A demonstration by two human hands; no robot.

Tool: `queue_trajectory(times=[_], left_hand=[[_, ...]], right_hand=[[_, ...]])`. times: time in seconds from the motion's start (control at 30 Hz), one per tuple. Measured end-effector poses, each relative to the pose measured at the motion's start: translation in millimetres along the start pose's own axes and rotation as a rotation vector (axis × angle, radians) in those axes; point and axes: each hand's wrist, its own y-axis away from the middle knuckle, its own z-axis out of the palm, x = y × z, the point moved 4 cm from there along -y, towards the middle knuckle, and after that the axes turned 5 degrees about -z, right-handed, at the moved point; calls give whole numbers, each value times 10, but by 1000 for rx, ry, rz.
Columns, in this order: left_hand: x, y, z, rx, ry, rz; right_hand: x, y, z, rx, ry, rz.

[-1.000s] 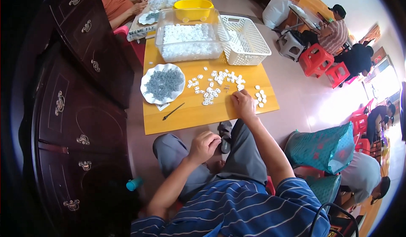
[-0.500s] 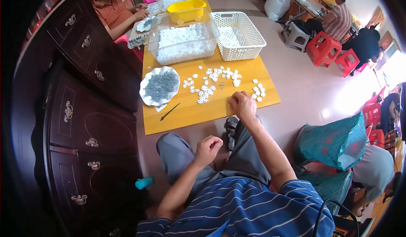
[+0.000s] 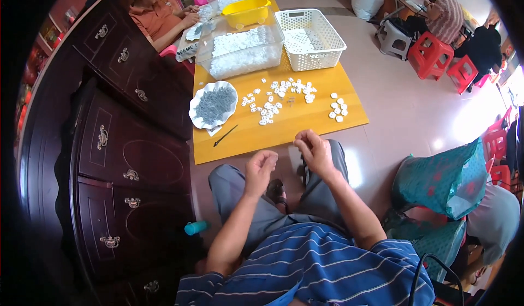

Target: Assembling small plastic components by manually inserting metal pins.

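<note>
Fingers [image 3: 310, 137] curled, partly hidden, contents unclear

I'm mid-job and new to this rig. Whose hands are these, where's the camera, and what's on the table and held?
No machine: these are a person's bare left hand and right hand, seen by a fisheye camera worn on the head, so edges bend. On the table lie loose white pieces, a wavy white dish of grey parts and a thin dark stick; farther back stand a clear bin and a white basket. Both hands' fingers are drawn together; anything pinched between them is too small to make out.
</note>
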Motion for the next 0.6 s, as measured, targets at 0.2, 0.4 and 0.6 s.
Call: queue_trajectory(times=[0.2, 0.4, 0.6], left_hand=[[-14, -43, 221, -21, 0, -72], [-34, 59, 480, -99, -8, -108], [-30, 96, 570, -118, -65, -113]], right_hand=[[90, 606, 67, -46, -350, 258], [227, 776, 44, -23, -555, 397], [283, 795, -1, -7, -551, 414]])
